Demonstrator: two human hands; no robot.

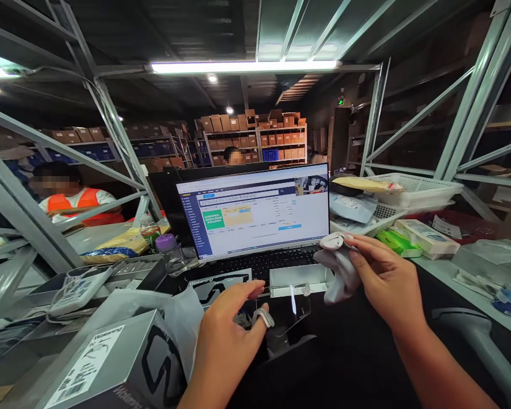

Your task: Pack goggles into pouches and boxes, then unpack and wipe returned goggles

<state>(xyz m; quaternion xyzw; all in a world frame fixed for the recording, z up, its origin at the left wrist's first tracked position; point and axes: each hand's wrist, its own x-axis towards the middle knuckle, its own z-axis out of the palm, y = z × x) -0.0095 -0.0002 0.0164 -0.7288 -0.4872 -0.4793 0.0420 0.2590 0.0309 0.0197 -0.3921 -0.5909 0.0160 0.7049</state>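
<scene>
Grey cardboard, a box (111,363) with a white barcode label, fills the lower left of the frame, with a white plastic bag (183,315) bunched against it. Above it, at the left edge, a co-worker in an orange vest (74,201) sits beyond the grey shelf struts. A clear bottle with a purple cap (169,250) stands on the desk (443,272) just left of the open laptop (255,210), whose lit screen fills the centre. Below the keyboard, at lower centre, the left hand (225,341) reaches forward, its grip apart, fingers loosely spread and holding nothing, a silvery band (263,318) on one finger. Its fingertips are near a black printed box (219,284). Just right of them lies a clear plastic tray (298,279). The right hand (387,278), right of centre, has its grip clamped on a pale cloth (338,267), held just above the tray's right end, before the laptop's lower right corner. Farther right, a white mesh basket (413,187) holds padded envelopes, with a green packet (394,238) below it
</scene>
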